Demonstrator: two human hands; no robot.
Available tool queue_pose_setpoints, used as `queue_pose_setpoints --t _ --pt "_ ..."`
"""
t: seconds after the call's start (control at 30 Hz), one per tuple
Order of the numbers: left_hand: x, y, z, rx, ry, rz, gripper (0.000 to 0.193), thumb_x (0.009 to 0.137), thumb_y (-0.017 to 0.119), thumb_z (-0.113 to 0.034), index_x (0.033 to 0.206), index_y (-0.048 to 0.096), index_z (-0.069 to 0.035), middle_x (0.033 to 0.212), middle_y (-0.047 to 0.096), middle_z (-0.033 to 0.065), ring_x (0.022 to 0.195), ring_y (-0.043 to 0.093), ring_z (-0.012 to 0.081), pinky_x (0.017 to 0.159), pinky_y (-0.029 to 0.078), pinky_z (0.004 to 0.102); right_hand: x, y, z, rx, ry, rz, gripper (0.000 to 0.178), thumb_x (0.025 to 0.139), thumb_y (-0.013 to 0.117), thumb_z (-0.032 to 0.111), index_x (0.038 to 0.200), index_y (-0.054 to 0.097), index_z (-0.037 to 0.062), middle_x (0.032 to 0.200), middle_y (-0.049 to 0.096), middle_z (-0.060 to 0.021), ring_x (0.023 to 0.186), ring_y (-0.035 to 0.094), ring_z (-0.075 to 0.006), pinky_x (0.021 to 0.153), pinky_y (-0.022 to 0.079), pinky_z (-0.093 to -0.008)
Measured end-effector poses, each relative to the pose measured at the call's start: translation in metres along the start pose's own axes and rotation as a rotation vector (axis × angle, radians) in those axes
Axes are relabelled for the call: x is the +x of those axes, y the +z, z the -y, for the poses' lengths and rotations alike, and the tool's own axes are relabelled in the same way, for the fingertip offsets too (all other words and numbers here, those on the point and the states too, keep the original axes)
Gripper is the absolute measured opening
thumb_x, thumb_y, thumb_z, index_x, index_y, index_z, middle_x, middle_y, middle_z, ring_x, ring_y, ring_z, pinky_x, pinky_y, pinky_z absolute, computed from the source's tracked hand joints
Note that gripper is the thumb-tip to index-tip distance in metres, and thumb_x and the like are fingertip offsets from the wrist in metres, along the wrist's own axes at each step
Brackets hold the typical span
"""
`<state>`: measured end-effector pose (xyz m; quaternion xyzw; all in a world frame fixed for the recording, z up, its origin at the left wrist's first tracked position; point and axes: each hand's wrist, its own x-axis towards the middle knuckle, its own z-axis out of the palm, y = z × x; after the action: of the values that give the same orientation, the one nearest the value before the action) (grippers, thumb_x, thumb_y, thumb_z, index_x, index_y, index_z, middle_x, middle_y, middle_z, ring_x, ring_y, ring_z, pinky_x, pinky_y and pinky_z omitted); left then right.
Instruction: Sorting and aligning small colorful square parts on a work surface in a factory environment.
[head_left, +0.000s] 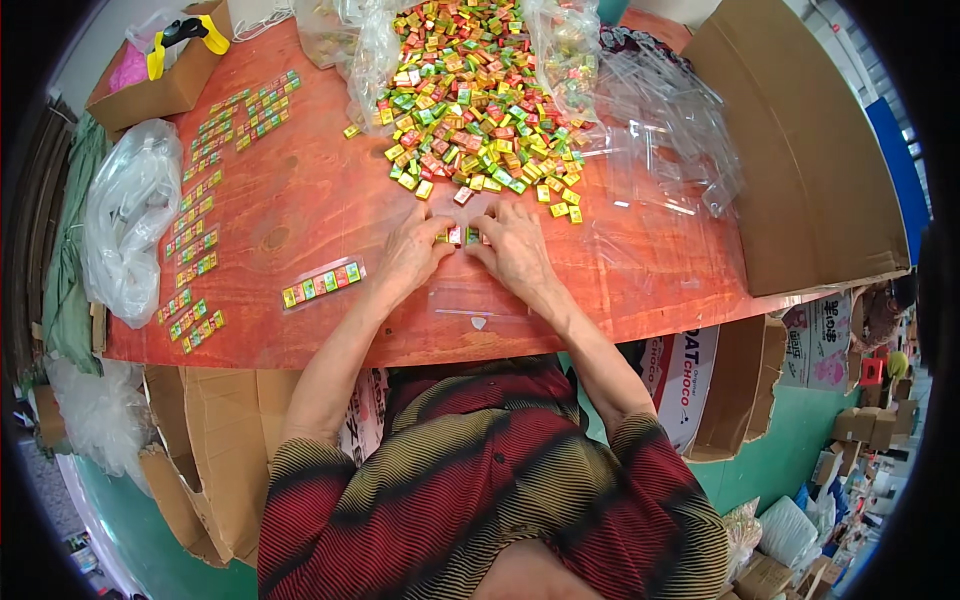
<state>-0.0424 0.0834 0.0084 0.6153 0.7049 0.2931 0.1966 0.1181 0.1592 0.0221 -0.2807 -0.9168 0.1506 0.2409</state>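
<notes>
My left hand and my right hand meet near the middle of the red table, fingers curled and closed. Between the left fingertips shows a small box with a white and red face. A small green box sits in the right fingertips. Just beyond them spreads a big heap of small red, yellow, green and orange boxes. What looks like a clear plastic tray lies in front of my hands, hard to make out. Left of my left forearm, a clear tray holds a row of several small boxes.
Rows of small boxes lie along the left of the red table. Clear plastic trays are piled at the right, beside a tall cardboard box. A clear plastic bag and a carton stand at the left.
</notes>
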Motion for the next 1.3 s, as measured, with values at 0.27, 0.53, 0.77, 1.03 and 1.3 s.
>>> queue_pose_setpoints --t 0.27,0.53,0.77,1.03,1.3 --pt "-0.003 -0.006 -0.008 0.032 0.046 -0.012 0.043 0.067 0.072 -0.014 0.107 0.058 -0.009 0.095 0.047 0.0125 0.089 0.054 0.0302 0.074 0.045 0.0394 -0.014 -0.016 -0.01 0.025 0.212 0.1 0.057 0.065 0.073 0.019 0.116 0.05 0.009 0.103 0.051 -0.0137 0.097 0.051 -0.0305 0.075 0.045 -0.0396" --pt "-0.002 0.009 -0.013 0.108 0.17 -0.067 0.036 0.071 0.068 -0.019 0.105 0.06 -0.011 0.095 0.05 0.0089 0.085 0.055 0.0285 0.071 0.045 0.0383 -0.011 -0.002 -0.023 0.104 -0.016 0.12 0.037 0.069 0.068 0.013 0.103 0.053 0.0077 0.087 0.051 -0.0142 0.082 0.055 -0.0322 0.067 0.046 -0.0393" --pt "-0.001 0.009 -0.014 0.114 0.137 -0.042 0.032 0.07 0.068 -0.017 0.1 0.062 -0.01 0.096 0.052 0.0093 0.089 0.055 0.0298 0.076 0.045 0.0392 -0.012 -0.006 -0.024 0.121 -0.065 0.153 0.034 0.069 0.066 0.01 0.101 0.055 0.0071 0.083 0.05 -0.0133 0.08 0.054 -0.0321 0.066 0.045 -0.0394" --pt "0.002 0.003 -0.022 0.127 0.084 0.035 0.036 0.069 0.069 -0.015 0.103 0.059 -0.009 0.099 0.051 0.0113 0.094 0.053 0.0303 0.079 0.044 0.0397 -0.011 -0.004 -0.024 0.148 -0.047 0.17 0.035 0.069 0.065 0.007 0.103 0.056 0.0075 0.085 0.05 -0.0146 0.082 0.054 -0.0331 0.07 0.044 -0.0399" --pt "0.007 -0.008 0.005 -0.008 0.114 0.161 0.042 0.071 0.055 0.004 0.112 0.052 -0.006 0.106 0.048 0.015 0.1 0.051 0.0335 0.085 0.042 0.0391 -0.007 -0.008 -0.025 0.18 -0.004 0.247 0.032 0.069 0.065 0.006 0.1 0.056 0.0047 0.088 0.05 -0.0163 0.085 0.054 -0.0347 0.072 0.044 -0.0403"
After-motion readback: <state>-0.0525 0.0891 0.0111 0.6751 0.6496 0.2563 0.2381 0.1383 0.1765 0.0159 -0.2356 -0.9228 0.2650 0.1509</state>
